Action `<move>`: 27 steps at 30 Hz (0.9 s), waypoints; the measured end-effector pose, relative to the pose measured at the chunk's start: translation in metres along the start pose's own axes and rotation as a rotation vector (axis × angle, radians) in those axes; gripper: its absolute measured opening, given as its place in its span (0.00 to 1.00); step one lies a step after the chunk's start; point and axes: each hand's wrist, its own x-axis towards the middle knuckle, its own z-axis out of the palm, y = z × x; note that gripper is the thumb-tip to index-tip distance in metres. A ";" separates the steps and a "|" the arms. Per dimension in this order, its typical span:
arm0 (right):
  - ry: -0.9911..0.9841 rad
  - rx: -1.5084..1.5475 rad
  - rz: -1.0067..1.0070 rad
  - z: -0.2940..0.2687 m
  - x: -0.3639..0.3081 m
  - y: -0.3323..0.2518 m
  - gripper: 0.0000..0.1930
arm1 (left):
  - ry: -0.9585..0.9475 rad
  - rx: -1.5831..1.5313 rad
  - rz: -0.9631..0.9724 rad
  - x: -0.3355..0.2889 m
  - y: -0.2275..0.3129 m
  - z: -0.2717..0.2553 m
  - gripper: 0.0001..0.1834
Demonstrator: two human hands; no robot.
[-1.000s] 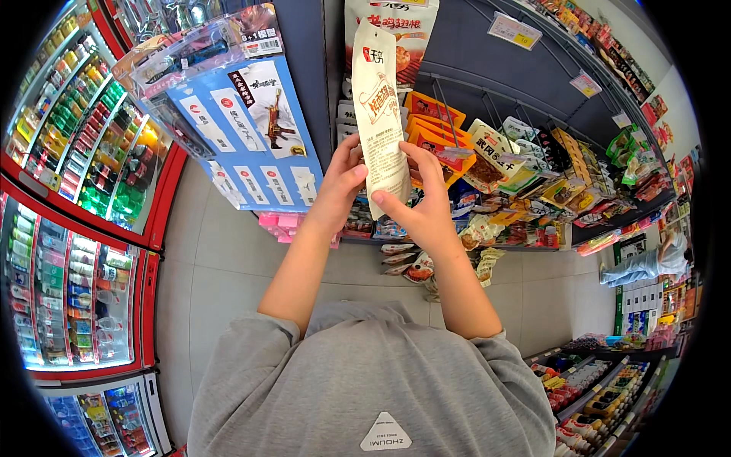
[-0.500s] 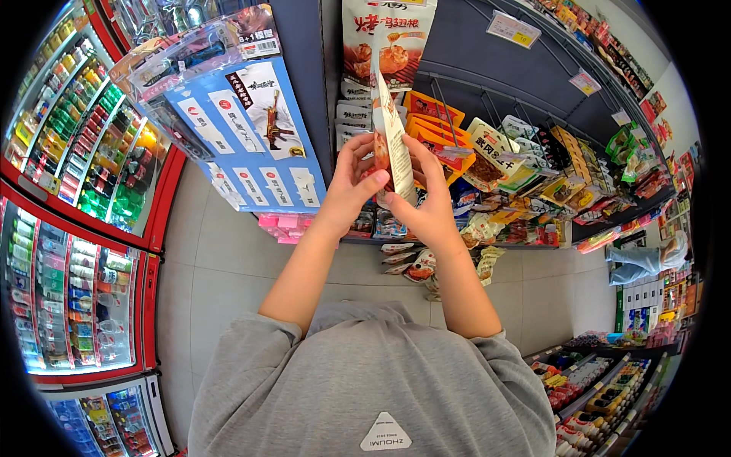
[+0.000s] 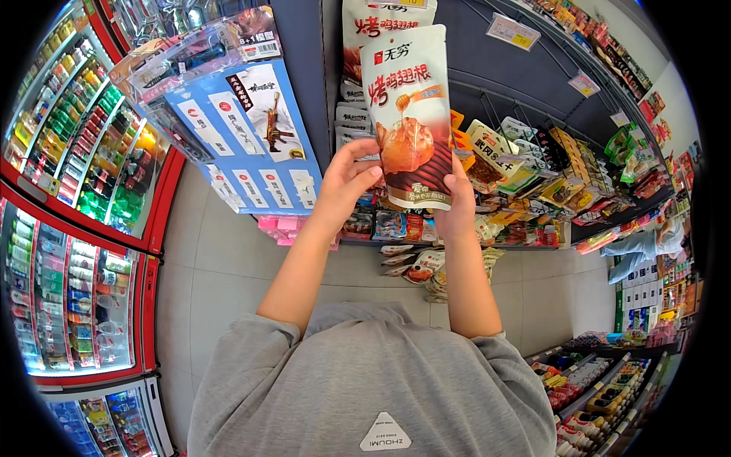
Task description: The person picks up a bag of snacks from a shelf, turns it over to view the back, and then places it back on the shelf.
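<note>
Upright in front of me is a white-and-red snack pouch (image 3: 407, 141) with roast chicken pictured on its front, which faces me. My right hand (image 3: 457, 199) grips its lower right edge, thumb near the front and the other fingers mostly hidden behind. At the lower left edge my left hand (image 3: 346, 186) holds the pouch lightly between curled fingers and thumb. A matching pouch (image 3: 352, 38) hangs on the rack just behind, partly covered by the one I hold.
A blue card of toys (image 3: 228, 145) hangs at the left, beside red drink fridges (image 3: 156, 228). Packaged snacks (image 3: 487, 156) fill hooks on the dark rack to the right. Pouches (image 3: 422, 266) hang low near the floor. A person (image 3: 640, 251) stands far right.
The pouch has turned from edge-on to front-facing. My right hand has shifted right with its edge; my left hand has stayed almost in place.
</note>
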 end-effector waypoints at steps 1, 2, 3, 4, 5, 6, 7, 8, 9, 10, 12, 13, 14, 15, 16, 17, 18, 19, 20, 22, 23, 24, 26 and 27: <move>0.012 0.019 -0.006 -0.001 0.000 0.001 0.35 | 0.000 -0.001 0.000 0.001 -0.001 -0.002 0.23; 0.012 0.018 -0.006 -0.004 -0.001 0.001 0.35 | 0.045 0.027 0.000 0.002 -0.002 -0.004 0.21; -0.002 0.066 0.015 -0.009 -0.001 0.000 0.34 | 0.090 0.055 0.001 0.004 -0.003 -0.006 0.20; -0.016 0.114 0.035 -0.012 -0.002 0.001 0.33 | 0.090 0.055 0.001 0.005 -0.005 -0.008 0.20; 0.015 0.161 0.051 -0.012 -0.002 0.002 0.33 | 0.142 0.101 0.006 0.006 -0.007 -0.009 0.19; 0.016 0.160 0.050 -0.013 -0.002 0.002 0.33 | 0.195 0.148 0.012 0.007 -0.008 -0.010 0.19; -0.009 0.216 0.058 -0.013 -0.002 0.001 0.33 | 0.193 0.147 0.011 0.007 -0.008 -0.010 0.19; -0.034 0.273 0.066 -0.014 -0.001 0.002 0.33 | 0.218 0.129 -0.006 0.008 -0.005 -0.008 0.19; -0.033 0.273 0.066 -0.012 -0.002 0.002 0.33 | 0.243 0.111 -0.022 0.008 -0.004 -0.006 0.19; -0.028 0.293 0.052 -0.010 -0.003 0.001 0.33 | 0.243 0.111 -0.023 0.009 -0.006 -0.007 0.19; -0.024 0.312 0.038 -0.005 -0.004 0.002 0.34 | 0.226 -0.038 -0.093 0.010 -0.009 -0.008 0.20; -0.062 0.369 0.047 -0.004 -0.005 0.004 0.33 | 0.226 -0.038 -0.092 0.010 -0.009 -0.007 0.20; -0.098 0.426 0.056 -0.004 -0.005 0.005 0.32 | 0.185 -0.108 -0.070 0.009 -0.008 -0.005 0.21; -0.097 0.426 0.055 -0.007 -0.005 0.008 0.32 | 0.143 -0.177 -0.049 0.009 -0.006 -0.002 0.21; -0.085 0.444 0.078 -0.011 -0.004 0.013 0.32 | 0.143 -0.177 -0.050 0.007 -0.005 0.000 0.21; -0.073 0.461 0.099 -0.014 -0.004 0.017 0.32 | 0.170 -0.183 -0.050 0.006 -0.003 0.003 0.20; -0.073 0.460 0.097 -0.017 -0.004 0.020 0.32 | 0.198 -0.188 -0.051 0.006 -0.002 0.004 0.19; -0.065 0.445 0.115 -0.019 -0.003 0.022 0.33 | 0.195 -0.189 -0.050 0.006 -0.002 0.005 0.19; -0.058 0.432 0.137 -0.019 -0.002 0.024 0.35 | 0.206 -0.180 -0.050 0.006 -0.002 0.004 0.18; -0.048 0.432 0.132 -0.015 -0.002 0.024 0.35 | 0.217 -0.171 -0.049 0.005 -0.001 0.002 0.16; -0.037 0.432 0.127 -0.013 -0.002 0.024 0.35 | 0.223 -0.156 -0.056 0.005 -0.001 0.001 0.16; -0.037 0.432 0.126 -0.014 -0.002 0.025 0.35 | 0.229 -0.141 -0.063 0.005 -0.001 0.000 0.15; -0.030 0.436 0.140 -0.016 -0.001 0.028 0.34 | 0.237 -0.140 -0.059 0.004 0.000 0.000 0.14; -0.030 0.437 0.140 -0.015 -0.001 0.028 0.34 | 0.245 -0.139 -0.056 0.003 0.001 0.000 0.14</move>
